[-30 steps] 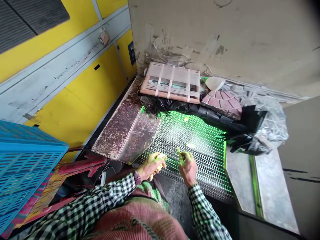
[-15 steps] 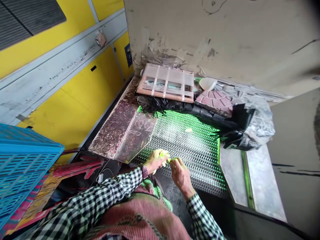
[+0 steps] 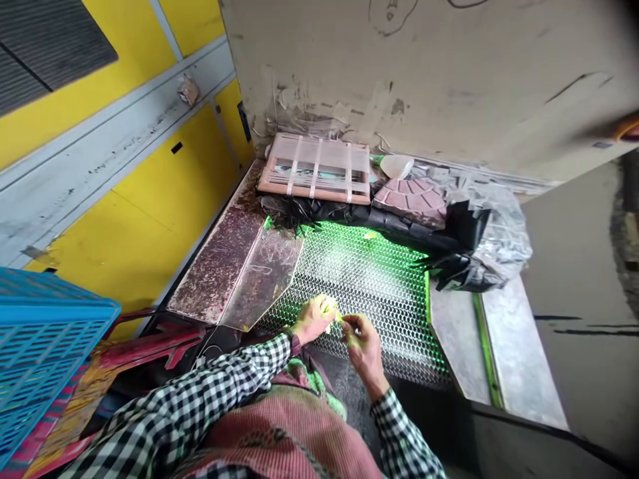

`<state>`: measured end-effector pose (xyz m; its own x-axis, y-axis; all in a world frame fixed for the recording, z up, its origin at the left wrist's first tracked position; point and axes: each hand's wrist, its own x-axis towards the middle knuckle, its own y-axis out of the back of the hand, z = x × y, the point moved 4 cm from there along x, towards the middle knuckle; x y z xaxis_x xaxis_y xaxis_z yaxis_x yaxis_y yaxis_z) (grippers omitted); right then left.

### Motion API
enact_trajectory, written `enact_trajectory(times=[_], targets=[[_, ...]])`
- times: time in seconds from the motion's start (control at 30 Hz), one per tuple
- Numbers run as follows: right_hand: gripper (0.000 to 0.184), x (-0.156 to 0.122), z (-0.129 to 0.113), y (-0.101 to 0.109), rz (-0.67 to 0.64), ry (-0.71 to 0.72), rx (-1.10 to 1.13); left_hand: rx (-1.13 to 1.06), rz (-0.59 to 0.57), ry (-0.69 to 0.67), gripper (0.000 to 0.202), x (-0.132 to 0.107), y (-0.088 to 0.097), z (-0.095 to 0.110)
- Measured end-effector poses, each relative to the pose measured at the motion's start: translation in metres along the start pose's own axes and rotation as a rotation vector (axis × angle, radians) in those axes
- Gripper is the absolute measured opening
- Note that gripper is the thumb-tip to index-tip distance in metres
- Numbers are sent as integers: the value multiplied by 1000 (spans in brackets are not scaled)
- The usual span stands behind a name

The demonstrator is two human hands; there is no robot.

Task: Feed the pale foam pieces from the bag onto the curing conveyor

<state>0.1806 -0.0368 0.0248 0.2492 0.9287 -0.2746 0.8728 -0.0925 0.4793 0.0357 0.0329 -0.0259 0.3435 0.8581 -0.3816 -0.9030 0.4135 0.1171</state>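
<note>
Left hand clamped on pale yellow piece; right hand pinches its end, above green-lit mesh.

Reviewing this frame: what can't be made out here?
All in the head view.
The yellow piece in the left hand: too small, mostly covered by that hand; shape unclear.
The right hand: grip turned away, so whether it holds anything is hidden.
The crate: cut off by the left edge.
The orange blur at the right edge: unidentifiable.
Below the mesh: washed out by green glow.
</note>
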Motion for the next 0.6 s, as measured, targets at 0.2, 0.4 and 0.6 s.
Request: enact_trajectory(times=[0.2,0.4,0.6], targets=[[40,13,11,-7,74,-326,509,-53,20,-51,9,9,1,8],[43,22,20,-12,75,-461,784,-254,10,9,18,21,6,7],[37,37,24,32,189,-176,-101,-66,50,39,12,35,18,2]])
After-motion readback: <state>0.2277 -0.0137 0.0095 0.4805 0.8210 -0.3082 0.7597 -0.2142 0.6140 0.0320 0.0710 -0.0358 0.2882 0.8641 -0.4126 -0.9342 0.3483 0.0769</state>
